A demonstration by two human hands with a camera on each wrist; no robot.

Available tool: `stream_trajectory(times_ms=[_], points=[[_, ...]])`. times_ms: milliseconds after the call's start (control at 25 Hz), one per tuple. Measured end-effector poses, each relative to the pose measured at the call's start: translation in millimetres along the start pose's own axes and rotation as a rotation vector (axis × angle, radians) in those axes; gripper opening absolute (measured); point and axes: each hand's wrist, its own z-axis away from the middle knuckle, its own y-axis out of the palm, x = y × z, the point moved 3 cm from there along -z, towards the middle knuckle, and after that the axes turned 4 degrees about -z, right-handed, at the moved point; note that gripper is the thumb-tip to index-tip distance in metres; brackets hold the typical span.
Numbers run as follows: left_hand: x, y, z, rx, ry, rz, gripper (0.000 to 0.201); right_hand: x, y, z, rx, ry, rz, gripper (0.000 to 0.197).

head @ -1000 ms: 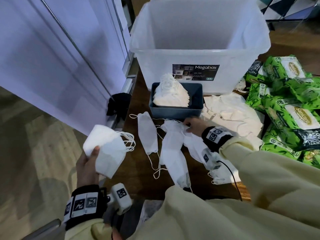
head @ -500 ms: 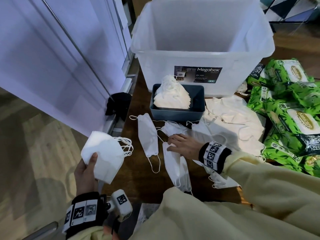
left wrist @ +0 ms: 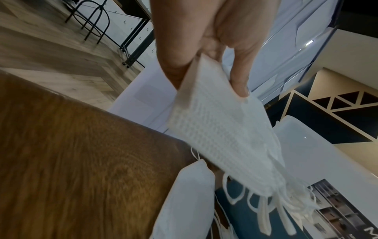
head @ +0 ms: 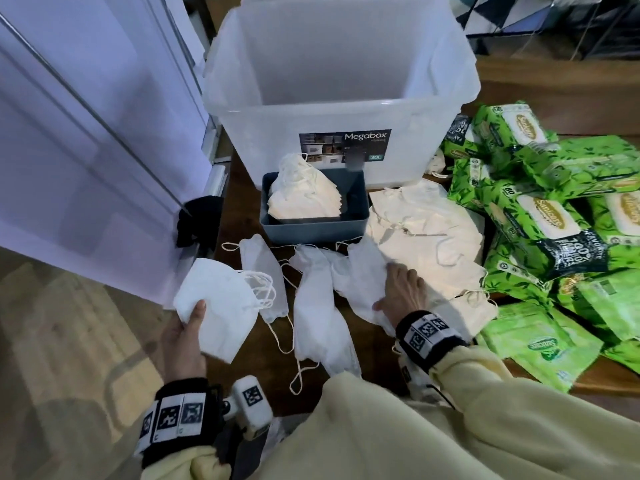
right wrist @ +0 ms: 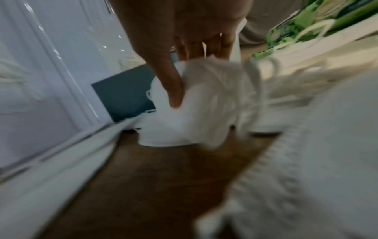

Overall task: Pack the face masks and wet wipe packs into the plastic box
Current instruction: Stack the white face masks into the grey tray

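Note:
My left hand (head: 185,337) pinches a small stack of folded white face masks (head: 221,306) (left wrist: 223,134) off the table's left edge, thumb on top. My right hand (head: 401,292) (right wrist: 184,53) grips a white mask (head: 363,275) (right wrist: 196,103) lying among loose masks on the brown table (head: 235,202). Two more masks (head: 318,306) lie flat between the hands. The clear plastic box (head: 339,109) stands at the back. In front of it, a small blue-grey bin (head: 311,226) holds a pile of cream masks. Green wet wipe packs (head: 554,216) are heaped at the right.
A heap of cream masks (head: 426,230) lies right of the bin. A white cabinet door (head: 86,150) with a metal bar stands to the left, above wooden floor (head: 69,341). A black object (head: 197,220) sits by the table's left edge.
My right hand has drawn back from near the bin, shifted right and closed round a mask. The left hand keeps holding its mask stack, nearly still.

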Motion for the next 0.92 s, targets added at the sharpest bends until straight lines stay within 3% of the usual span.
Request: stream_trajectory(times_ms=[120,280,400,480,560,680,840,920], points=[[-3.1,10.5,0.6,0.007,0.013,-0.021,0.004,21.1,-7.7,13.5,-0.087,-0.178,-0.198,0.057],[-5.7,13.3,-3.7,0.006,0.022,-0.023,0.004,68.4,7.5,35.8,0.102,-0.324,-0.518,0.062],[-0.9,19.7,-5.2,0.031,0.024,-0.061,0.005,70.0,34.0,37.2,0.223,-0.318,-0.301,0.067],[2.3,23.4,-5.0,0.035,0.014,-0.099,0.008,55.8,33.5,39.2,0.058,-0.383,-0.292,0.058],[5.1,23.3,-3.8,0.033,0.0,-0.101,0.007,25.0,26.5,33.9,-0.186,-0.317,-0.353,0.043],[6.5,19.6,-4.0,0.027,-0.019,-0.095,0.007,-28.7,14.7,19.3,-0.235,-0.146,-0.213,0.052],[2.0,20.8,-2.2,0.064,-0.009,-0.091,0.008,-43.9,6.9,6.8,-0.193,-0.304,0.054,0.051],[-1.9,23.0,-0.1,0.075,0.008,-0.077,0.008,-44.6,-2.3,0.5,-0.26,-0.441,0.089,0.026]])
